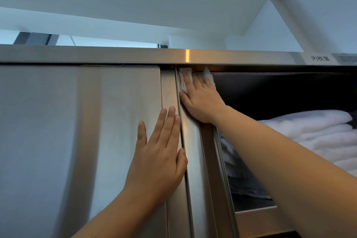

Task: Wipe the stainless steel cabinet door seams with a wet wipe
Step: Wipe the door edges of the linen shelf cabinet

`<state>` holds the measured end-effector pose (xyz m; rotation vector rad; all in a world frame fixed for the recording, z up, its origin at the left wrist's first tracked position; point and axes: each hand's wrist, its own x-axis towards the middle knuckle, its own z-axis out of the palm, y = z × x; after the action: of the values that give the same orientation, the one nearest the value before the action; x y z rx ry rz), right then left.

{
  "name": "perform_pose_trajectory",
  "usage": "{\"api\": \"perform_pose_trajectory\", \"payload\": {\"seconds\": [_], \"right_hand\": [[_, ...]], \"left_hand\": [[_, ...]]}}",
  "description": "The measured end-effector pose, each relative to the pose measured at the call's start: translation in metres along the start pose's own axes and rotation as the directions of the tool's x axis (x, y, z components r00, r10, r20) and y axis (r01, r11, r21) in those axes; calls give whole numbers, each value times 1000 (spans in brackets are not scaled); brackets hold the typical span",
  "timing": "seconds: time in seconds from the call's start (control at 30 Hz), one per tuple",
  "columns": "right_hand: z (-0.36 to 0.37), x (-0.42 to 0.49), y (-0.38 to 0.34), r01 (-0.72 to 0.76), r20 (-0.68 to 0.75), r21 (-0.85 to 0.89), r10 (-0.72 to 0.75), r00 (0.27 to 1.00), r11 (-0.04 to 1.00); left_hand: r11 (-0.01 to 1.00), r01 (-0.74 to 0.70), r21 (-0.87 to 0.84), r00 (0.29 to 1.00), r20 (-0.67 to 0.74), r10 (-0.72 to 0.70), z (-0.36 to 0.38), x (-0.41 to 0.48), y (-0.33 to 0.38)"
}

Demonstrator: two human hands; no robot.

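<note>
A stainless steel cabinet with sliding doors fills the view. The left door point(77, 131) is closed, and a vertical seam point(180, 121) runs between it and the narrow edge of the second door point(195, 150). My right hand point(201, 98) presses a white wet wipe point(185, 79) flat against the top of that door edge, just beside the seam and under the top rail point(135, 56). The wipe sticks out above and beside my fingers. My left hand point(160, 152) lies flat on the left door, fingers apart, fingertips touching the seam lower down.
The cabinet's right compartment point(280, 94) stands open and dark, with folded white bedding point(313, 131) stacked inside. A label with characters point(320, 58) sits on the top rail at the right. White ceiling and a beam lie above.
</note>
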<state>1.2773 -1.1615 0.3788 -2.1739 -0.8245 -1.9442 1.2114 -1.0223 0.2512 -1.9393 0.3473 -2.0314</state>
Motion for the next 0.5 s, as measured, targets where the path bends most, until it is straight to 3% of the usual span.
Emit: {"api": "perform_pose_trajectory", "payload": {"seconds": [0.27,0.5], "right_hand": [[12,-33,-7,11,-54,71,-7,999,997],[17,-95,-22,19,34,82,-22,999,996]], "left_hand": [[997,2,77,1000,20,-3,-2,0,1],[998,50,31,995,89,-53,-3,-9,2]]}}
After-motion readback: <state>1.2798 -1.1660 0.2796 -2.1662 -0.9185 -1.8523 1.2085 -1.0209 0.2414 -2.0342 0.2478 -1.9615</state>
